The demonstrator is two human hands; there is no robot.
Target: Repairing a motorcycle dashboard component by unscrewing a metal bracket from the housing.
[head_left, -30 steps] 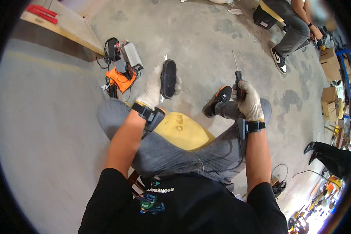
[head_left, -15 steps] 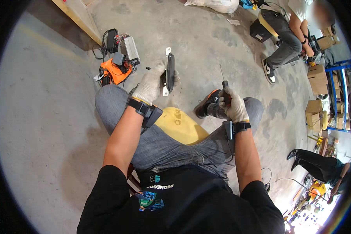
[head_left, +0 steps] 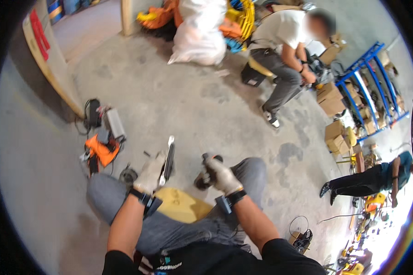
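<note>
My gloved left hand (head_left: 151, 174) grips a flat black part (head_left: 170, 161) with pale metal tabs at its ends. The part stands nearly edge-on, above and just beyond the yellow pad (head_left: 183, 205) between my legs. My gloved right hand (head_left: 222, 176), apart from the part, is closed around a screwdriver (head_left: 205, 158). Its dark handle is blurred and the shaft cannot be made out now. Beside my left knee lies a dark round object (head_left: 128, 174).
Left on the floor are an orange cloth-like item (head_left: 106, 153), a silver box (head_left: 115, 123) and a black box with cable (head_left: 94, 113). Beyond are a white sack (head_left: 199, 34) and a seated person (head_left: 282, 55). Cardboard boxes (head_left: 331, 98), a blue rack (head_left: 360, 75) and another person (head_left: 360, 182) stand right.
The view has tilted up, showing more of the room. My right hand has come closer to the left, and the screwdriver has swung leftward. The left hand still holds the black part.
</note>
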